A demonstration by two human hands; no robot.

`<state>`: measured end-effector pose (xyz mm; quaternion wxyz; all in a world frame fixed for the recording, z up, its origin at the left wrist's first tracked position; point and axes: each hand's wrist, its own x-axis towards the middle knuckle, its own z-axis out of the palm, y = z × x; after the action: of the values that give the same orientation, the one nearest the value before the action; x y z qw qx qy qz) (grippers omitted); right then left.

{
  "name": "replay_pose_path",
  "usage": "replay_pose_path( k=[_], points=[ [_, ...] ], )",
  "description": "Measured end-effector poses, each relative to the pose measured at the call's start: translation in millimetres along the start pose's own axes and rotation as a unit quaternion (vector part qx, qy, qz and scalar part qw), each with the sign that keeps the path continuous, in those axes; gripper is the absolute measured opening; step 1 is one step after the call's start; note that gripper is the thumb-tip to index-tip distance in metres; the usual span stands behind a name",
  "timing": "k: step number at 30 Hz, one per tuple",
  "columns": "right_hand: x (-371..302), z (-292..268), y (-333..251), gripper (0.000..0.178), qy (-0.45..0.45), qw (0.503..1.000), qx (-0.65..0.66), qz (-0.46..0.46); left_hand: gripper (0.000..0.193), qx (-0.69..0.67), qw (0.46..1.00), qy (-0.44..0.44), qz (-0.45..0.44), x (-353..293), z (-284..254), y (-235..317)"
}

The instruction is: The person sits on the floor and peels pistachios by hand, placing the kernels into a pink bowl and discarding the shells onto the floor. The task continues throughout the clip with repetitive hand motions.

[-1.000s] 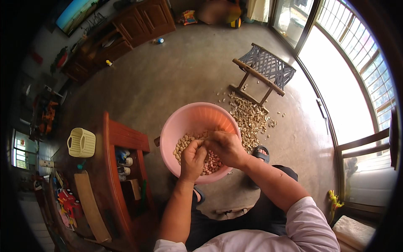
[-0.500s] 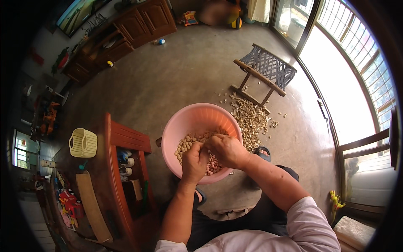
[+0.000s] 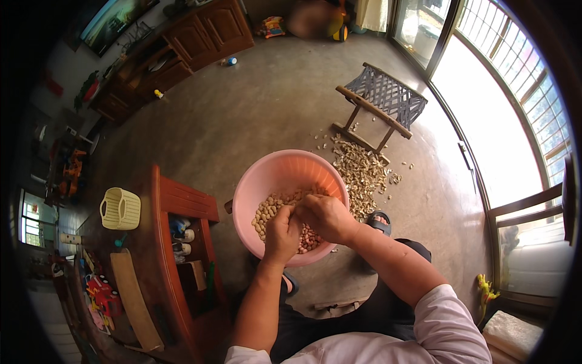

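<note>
A pink plastic basin (image 3: 251,182) stands in front of me, close to my knees. Unshelled peanuts (image 3: 263,215) lie along its left and far side, and reddish shelled kernels (image 3: 310,240) gather at its near side. Over the basin, my left hand (image 3: 281,233) and my right hand (image 3: 327,217) meet with their fingertips together. Both sets of fingers are closed in a pinch, and whatever they hold is hidden by the fingers.
Empty peanut shells (image 3: 362,176) are heaped on the floor right of the basin, beside a folding stool (image 3: 388,100) with a woven seat. At left stands a reddish wooden table (image 3: 182,200) bearing a cream plastic basket (image 3: 121,209). My sandalled foot (image 3: 379,223) rests near the shells.
Both hands stay together over the basin, with only slight finger movement. The picture on the television at the far left has changed.
</note>
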<state>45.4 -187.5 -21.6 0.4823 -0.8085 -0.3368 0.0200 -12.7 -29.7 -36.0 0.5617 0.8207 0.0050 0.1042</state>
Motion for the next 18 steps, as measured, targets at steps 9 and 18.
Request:
replay_pose_path(
  k=[9,18],
  points=[
    [0,-3,9,0.010,-0.050,0.998,-0.026,-0.006,0.010,0.030,0.999,-0.025,0.017,0,-4,2],
    [4,-9,-2,0.007,-0.162,0.979,-0.121,0.002,0.006,0.164,0.981,-0.037,0.094,-3,-11,2]
  ],
)
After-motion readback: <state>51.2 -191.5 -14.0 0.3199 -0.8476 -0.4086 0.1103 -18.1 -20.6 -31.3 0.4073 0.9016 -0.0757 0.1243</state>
